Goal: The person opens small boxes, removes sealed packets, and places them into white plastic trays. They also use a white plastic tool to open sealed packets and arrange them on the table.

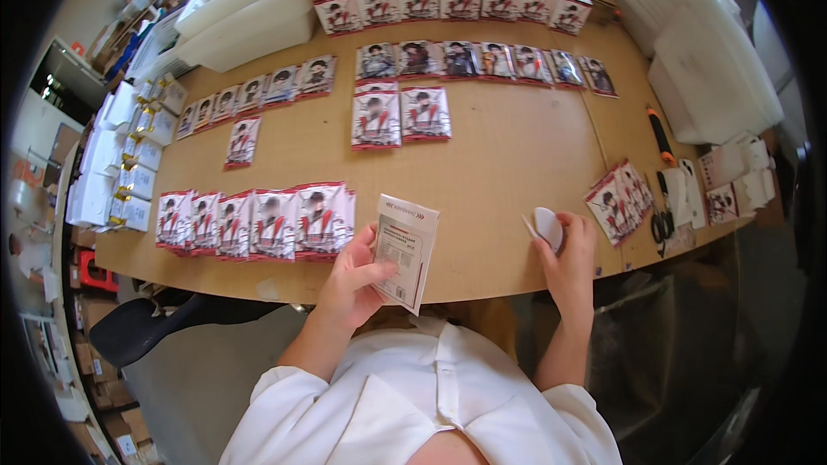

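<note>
My left hand (355,280) is closed on a flat white card packet (405,249), its printed back tilted up, just above the table's near edge. To the right, my right hand (568,258) pinches a small white rounded piece (548,228) with a thin flap; its exact kind I cannot make out. Left of my left hand lie overlapping stacks of red and white card packets (276,224). More such packets (620,202) lie fanned beyond my right hand. Two short stacks of packets (401,116) lie further back in the middle.
Boxes (461,0) stand in rows at the back, before them a row of character packets (495,62). Scissors (662,219) and an orange-black cutter (660,136) lie at the right. White bins (250,25) stand back left, white cartons (129,181) along the left edge.
</note>
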Tool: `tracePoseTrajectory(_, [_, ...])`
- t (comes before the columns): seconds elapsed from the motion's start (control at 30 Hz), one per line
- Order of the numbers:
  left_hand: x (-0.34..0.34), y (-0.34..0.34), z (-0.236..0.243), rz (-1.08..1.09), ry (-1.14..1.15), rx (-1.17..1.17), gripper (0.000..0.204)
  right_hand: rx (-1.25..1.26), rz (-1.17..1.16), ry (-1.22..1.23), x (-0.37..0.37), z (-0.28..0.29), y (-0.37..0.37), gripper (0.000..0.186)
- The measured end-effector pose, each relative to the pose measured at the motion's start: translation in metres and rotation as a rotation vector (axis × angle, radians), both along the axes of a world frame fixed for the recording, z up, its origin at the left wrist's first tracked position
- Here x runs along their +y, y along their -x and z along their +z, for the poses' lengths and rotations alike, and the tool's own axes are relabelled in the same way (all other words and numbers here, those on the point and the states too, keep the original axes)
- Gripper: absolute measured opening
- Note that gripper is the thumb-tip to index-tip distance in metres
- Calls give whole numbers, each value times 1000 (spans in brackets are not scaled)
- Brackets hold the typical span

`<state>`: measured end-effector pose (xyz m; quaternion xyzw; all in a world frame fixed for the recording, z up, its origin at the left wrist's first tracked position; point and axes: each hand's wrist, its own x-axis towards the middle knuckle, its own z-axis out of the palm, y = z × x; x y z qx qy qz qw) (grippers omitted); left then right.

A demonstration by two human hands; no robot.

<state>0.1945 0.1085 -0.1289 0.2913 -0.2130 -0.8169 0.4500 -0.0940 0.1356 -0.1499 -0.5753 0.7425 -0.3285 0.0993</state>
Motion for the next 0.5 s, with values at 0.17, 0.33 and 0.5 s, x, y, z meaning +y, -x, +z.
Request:
tracePoseTrajectory(0.17, [-1,13,-30,-222,-96,164,50,-181,93,-233,-5,28,3,34])
tracePoseTrajectory(0.33, [6,25,-35,-178,-177,124,45,-768,291,-134,1,42,-10,35])
tracePoseTrajectory(0.5, [6,28,-30,-223,-112,46,43,-1250,514,-111,16,52,-23,38])
